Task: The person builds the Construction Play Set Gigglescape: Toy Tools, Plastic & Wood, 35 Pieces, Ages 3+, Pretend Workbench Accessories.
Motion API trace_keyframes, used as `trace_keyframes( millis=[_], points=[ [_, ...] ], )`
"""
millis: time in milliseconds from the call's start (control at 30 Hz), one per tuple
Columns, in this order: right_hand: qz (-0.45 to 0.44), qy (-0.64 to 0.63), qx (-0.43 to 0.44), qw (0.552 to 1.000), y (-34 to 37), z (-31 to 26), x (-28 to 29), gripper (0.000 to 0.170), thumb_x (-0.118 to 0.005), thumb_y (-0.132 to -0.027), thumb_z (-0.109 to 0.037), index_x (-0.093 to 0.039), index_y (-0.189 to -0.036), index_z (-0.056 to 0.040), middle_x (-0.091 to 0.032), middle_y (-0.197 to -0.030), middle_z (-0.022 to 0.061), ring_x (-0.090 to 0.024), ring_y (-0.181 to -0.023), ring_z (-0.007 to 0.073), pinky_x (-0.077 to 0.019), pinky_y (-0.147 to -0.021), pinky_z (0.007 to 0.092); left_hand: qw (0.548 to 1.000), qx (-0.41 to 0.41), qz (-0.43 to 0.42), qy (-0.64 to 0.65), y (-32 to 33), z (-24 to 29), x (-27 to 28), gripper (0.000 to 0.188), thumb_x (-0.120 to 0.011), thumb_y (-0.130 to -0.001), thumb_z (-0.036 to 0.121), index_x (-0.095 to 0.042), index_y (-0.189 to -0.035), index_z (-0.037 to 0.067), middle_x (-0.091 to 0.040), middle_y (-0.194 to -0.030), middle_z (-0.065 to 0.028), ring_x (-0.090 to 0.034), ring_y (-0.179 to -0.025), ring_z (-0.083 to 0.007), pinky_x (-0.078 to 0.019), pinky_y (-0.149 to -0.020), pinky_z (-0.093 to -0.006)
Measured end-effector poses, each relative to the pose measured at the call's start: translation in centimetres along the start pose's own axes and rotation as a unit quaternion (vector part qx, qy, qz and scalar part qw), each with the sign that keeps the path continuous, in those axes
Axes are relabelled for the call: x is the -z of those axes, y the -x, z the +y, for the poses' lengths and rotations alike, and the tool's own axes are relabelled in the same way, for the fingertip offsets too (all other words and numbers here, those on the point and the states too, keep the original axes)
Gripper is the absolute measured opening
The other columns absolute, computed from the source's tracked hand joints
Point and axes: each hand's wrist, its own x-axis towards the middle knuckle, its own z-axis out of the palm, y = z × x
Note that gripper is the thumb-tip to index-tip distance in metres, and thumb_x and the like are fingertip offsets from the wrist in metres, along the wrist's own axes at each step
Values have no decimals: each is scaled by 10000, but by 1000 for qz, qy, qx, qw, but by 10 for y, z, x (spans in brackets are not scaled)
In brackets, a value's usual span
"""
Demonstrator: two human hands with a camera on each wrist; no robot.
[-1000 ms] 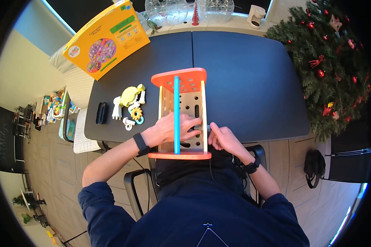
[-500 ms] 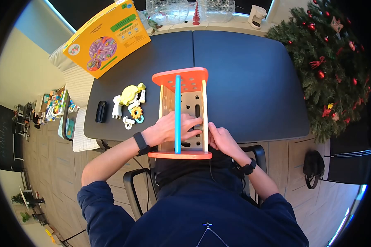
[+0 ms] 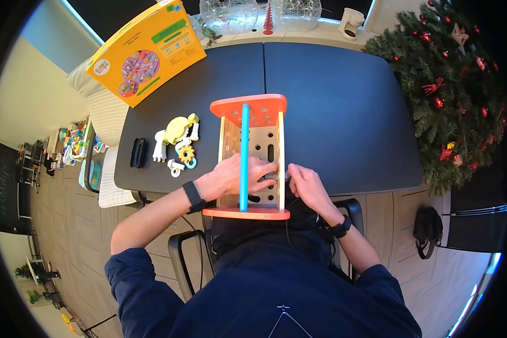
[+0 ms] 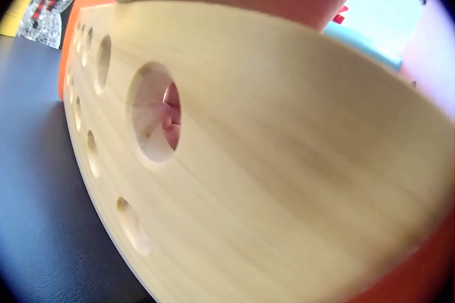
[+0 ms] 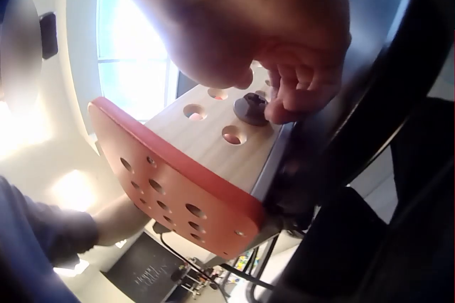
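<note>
A wooden toy toolbox has red-orange end boards (image 3: 248,106), a blue handle bar (image 3: 244,152) and pale side panels (image 4: 270,118) pierced with holes. My left hand (image 3: 239,173) reaches under the bar into the box; its thumb and fingers are at the inner face of the right panel, around a small grey piece. Through a panel hole in the left wrist view, fingertips (image 4: 170,115) show. Outside that right panel, my right hand (image 3: 307,187) pinches the head of a grey toy bolt (image 5: 251,109) set in a hole. The bolt's shank is mostly hidden by the panel.
Left of the box lie yellow and white toy pieces (image 3: 177,130), an orange gear (image 3: 186,154) and a black case (image 3: 138,153). A yellow play-set carton (image 3: 146,53) stands at the table's back left. A decorated tree (image 3: 445,84) stands beyond the right edge.
My right hand's fingers have shifted slightly at the bolt, turning a little against the panel's outside. My left hand stays in place inside the box, which has moved barely to the right.
</note>
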Motion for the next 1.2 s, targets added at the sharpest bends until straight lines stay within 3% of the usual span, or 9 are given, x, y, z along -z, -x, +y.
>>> trace_keyframes(
  millis=[133,233,433,600,700,933,1033,1133,1200],
  points=[
    [52,62,153,985,1,14,-13,294,-504,-1150,-253,-601,-1078,15,-678,-889,224,-678,-733,437,-517,-676,506,1000,3,0,-18,-2,-5,-9,355,-699,-1031,386,-687,-1237,98,-733,-863,-132,-742,-811,-352,-600,-736,-485],
    [68,118,189,973,2,7,-16,238,-484,-1129,-178,-581,-1056,27,-677,-982,269,-664,-846,518,-527,-725,569,1000,4,3,-17,-2,-4,-8,344,-700,-1032,383,-687,-1215,92,-732,-857,-137,-743,-804,-354,-601,-729,-484],
    [63,290,237,925,-10,19,-21,209,-448,-1091,-80,-569,-1006,68,-674,-891,300,-692,-788,505,-566,-654,570,999,-20,17,-33,-1,-7,-11,329,-695,-1040,371,-673,-1204,88,-726,-841,-139,-738,-786,-350,-600,-716,-478],
    [59,291,222,929,-14,19,-22,205,-460,-1082,-87,-575,-1009,66,-686,-837,306,-701,-756,503,-564,-621,573,998,-27,18,-58,0,-7,-11,332,-688,-1049,375,-652,-1221,94,-720,-826,-132,-735,-778,-338,-594,-711,-480],
    [43,297,213,930,-18,20,-21,201,-460,-1084,-91,-573,-1033,66,-690,-826,307,-706,-760,502,-565,-622,580,997,-43,32,-50,0,-5,-9,311,-652,-1070,368,-606,-1087,61,-700,-824,-155,-730,-802,-391,-605,-689,-506],
    [-8,307,201,930,-23,23,-13,188,-461,-1081,-89,-559,-1085,71,-692,-816,297,-706,-770,498,-558,-636,573,993,-71,62,-77,0,-10,-14,310,-664,-1062,379,-606,-1089,75,-699,-804,-141,-740,-788,-358,-606,-675,-487],
    [-36,264,207,941,-27,30,-10,282,-419,-1142,-185,-562,-1104,54,-687,-801,269,-695,-740,481,-533,-648,560,992,-64,61,-86,0,-9,-14,311,-663,-1062,383,-609,-1092,77,-702,-804,-141,-741,-783,-358,-607,-665,-483],
    [-86,101,-20,991,-11,-7,2,444,-363,-1190,-368,-558,-1152,30,-692,-821,240,-698,-737,434,-530,-700,533,994,-48,51,-88,2,-8,-13,311,-672,-1057,382,-629,-1129,83,-710,-806,-129,-739,-773,-346,-600,-681,-472],
    [-64,60,-7,996,-3,-7,2,560,-335,-1180,-495,-541,-1257,20,-705,-866,227,-706,-774,392,-533,-754,514,994,-42,49,-90,2,-9,-16,327,-694,-1042,380,-662,-1192,91,-721,-806,-107,-733,-757,-317,-584,-725,-450]
  ],
)
